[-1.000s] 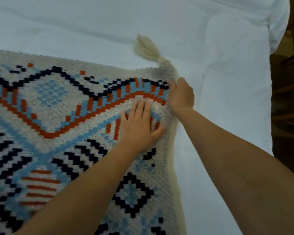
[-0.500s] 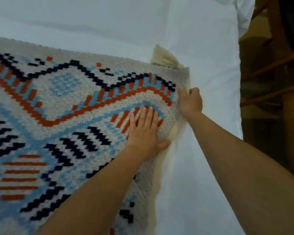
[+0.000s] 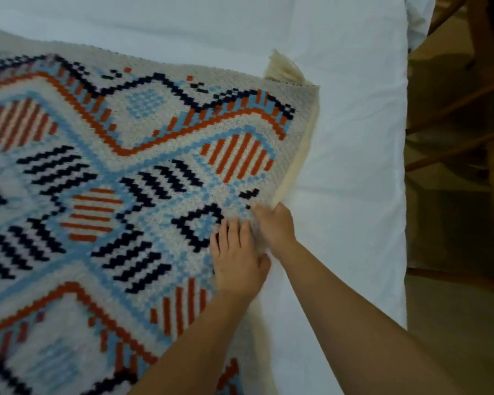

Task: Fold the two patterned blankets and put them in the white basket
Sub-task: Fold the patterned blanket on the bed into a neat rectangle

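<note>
Patterned blanket (image 3: 126,181) lies spread over the white bed (image 3: 354,166) in your head view, with its cream tassel (image 3: 283,70) at the far right corner. Your left hand (image 3: 237,263) rests flat on the weave near the right edge, its grip spread and fingers straight. Your right hand (image 3: 275,225), just beside it, has its grip pinched on the blanket's right edge, where the cream underside shows. A wooden chair (image 3: 454,115) stands to the right of the bed.

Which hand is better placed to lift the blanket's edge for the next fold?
Right. The right hand sits at the edge of the patterned blanket and seems to grip it; the left hand lies flat on top.
</note>
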Demonstrator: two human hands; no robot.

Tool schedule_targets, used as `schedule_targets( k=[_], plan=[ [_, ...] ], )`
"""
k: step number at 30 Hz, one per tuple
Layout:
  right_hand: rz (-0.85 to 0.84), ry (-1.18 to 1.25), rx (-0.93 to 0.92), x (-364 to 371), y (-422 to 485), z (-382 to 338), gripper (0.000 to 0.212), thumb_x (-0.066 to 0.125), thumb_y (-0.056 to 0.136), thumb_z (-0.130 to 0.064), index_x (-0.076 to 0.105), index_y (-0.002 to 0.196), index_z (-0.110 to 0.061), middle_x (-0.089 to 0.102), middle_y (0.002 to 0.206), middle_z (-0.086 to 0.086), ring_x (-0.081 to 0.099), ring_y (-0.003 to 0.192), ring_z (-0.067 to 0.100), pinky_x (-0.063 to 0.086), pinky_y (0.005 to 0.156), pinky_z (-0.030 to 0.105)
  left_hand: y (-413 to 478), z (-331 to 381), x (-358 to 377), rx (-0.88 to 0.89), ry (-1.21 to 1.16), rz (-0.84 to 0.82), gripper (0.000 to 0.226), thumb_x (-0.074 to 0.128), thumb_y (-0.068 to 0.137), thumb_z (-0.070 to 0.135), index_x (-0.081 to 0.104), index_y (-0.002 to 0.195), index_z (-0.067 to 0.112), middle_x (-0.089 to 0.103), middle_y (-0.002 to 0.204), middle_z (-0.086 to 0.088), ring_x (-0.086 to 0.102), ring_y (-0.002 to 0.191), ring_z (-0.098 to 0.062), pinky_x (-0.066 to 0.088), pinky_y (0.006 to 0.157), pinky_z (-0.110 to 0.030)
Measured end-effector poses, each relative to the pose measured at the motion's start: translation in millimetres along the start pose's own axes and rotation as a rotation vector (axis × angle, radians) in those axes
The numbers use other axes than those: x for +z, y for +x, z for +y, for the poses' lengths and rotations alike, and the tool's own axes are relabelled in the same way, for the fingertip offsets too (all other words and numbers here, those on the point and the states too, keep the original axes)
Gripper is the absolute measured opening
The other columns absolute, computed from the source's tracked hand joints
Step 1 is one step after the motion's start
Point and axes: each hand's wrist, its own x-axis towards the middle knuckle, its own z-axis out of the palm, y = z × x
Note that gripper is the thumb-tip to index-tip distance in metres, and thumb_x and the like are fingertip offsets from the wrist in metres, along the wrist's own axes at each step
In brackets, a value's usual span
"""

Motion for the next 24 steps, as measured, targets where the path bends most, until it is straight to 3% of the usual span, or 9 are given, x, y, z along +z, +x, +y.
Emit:
schedule_targets(
  k=[3, 6, 9, 12, 17, 19, 21, 24],
  plan=[
    [-0.043, -0.063, -0.024, 5, -23, 13, 0.022, 0.055, 0.088, -0.031, 0.06, 0.1, -0.012, 0.064, 0.095, 0.004, 0.061, 0.097, 0.027, 0.049, 0.086, 0.035, -36, -9, 5, -0.039, -0.002, -0.023, 0.09, 0.045, 0.081, 0.06, 0.005, 0.149, 0.015, 0.004, 0.157, -0.007, -0.006, 0.145, -0.024, -0.017, 0.111, -0.041],
    [-0.095, -0.146, -0.036, 4, -37, 24, 0.037, 0.051, 0.091, -0.034, 0.056, 0.112, -0.004, 0.061, 0.101, 0.005, 0.057, 0.096, 0.023, 0.046, 0.085, 0.032, -73, -19, 18, -0.095, -0.005, -0.037, 0.096, 0.043, 0.082, 0.061, -0.007, 0.148, 0.012, -0.001, 0.157, -0.012, -0.006, 0.145, -0.027, -0.013, 0.113, -0.041],
    [-0.123, -0.208, -0.028, 7, -52, 36, 0.046, 0.05, 0.092, -0.035, 0.051, 0.118, 0.003, 0.057, 0.097, 0.004, 0.054, 0.092, 0.021, 0.04, 0.078, 0.027, -93, -20, 32, -0.2, 0.027, -0.057, 0.085, 0.026, 0.091, 0.057, -0.025, 0.138, 0.008, -0.011, 0.156, -0.016, -0.011, 0.144, -0.029, -0.017, 0.111, -0.039],
    [-0.109, -0.27, -0.056, 9, -63, 47, 0.047, 0.048, 0.093, -0.034, 0.048, 0.122, 0.003, 0.056, 0.122, 0.017, 0.053, 0.108, 0.028, 0.038, 0.082, 0.028, -95, -16, 39, -0.213, 0.063, -0.091, 0.068, 0.021, 0.098, 0.039, -0.019, 0.143, 0.006, -0.014, 0.155, -0.016, -0.014, 0.143, -0.031, -0.017, 0.111, -0.041],
    [-0.068, -0.42, -0.144, -3, -65, 48, 0.04, 0.042, 0.098, -0.027, 0.045, 0.126, 0.002, 0.051, 0.131, 0.019, 0.047, 0.121, 0.033, 0.038, 0.097, 0.037, -101, -24, 40, -0.104, 0.053, -0.143, 0.06, 0.024, 0.098, 0.015, -0.01, 0.145, 0.003, -0.012, 0.155, -0.017, -0.014, 0.143, -0.031, -0.011, 0.114, -0.039],
    [-0.023, -0.487, -0.159, -17, -61, 52, 0.037, 0.041, 0.099, -0.027, 0.048, 0.122, 0.0, 0.055, 0.124, 0.018, 0.05, 0.114, 0.032, 0.039, 0.093, 0.037, -119, -25, 45, 0.011, 0.058, -0.152, 0.06, 0.024, 0.099, 0.018, -0.013, 0.144, 0.005, -0.013, 0.155, -0.015, -0.015, 0.143, -0.029, -0.016, 0.111, -0.036],
    [0.018, -0.533, -0.16, -33, -54, 59, 0.026, 0.044, 0.097, -0.028, 0.055, 0.101, -0.005, 0.057, 0.101, 0.013, 0.052, 0.091, 0.027, 0.038, 0.076, 0.033, -140, -24, 51, 0.104, 0.048, -0.177, 0.06, 0.022, 0.1, 0.018, -0.019, 0.142, 0.008, -0.016, 0.155, -0.011, -0.018, 0.142, -0.025, -0.021, 0.106, -0.034],
    [0.064, -0.583, -0.17, -46, -54, 74, 0.035, 0.047, 0.096, -0.031, 0.039, 0.066, -0.013, 0.046, 0.07, 0.0, 0.045, 0.075, 0.021, 0.03, 0.062, 0.028, -156, -27, 57, 0.139, 0.031, -0.197, 0.06, 0.022, 0.1, 0.021, -0.019, 0.143, 0.012, -0.014, 0.156, -0.008, -0.021, 0.141, -0.023, -0.021, 0.105, -0.034]
  ],
)
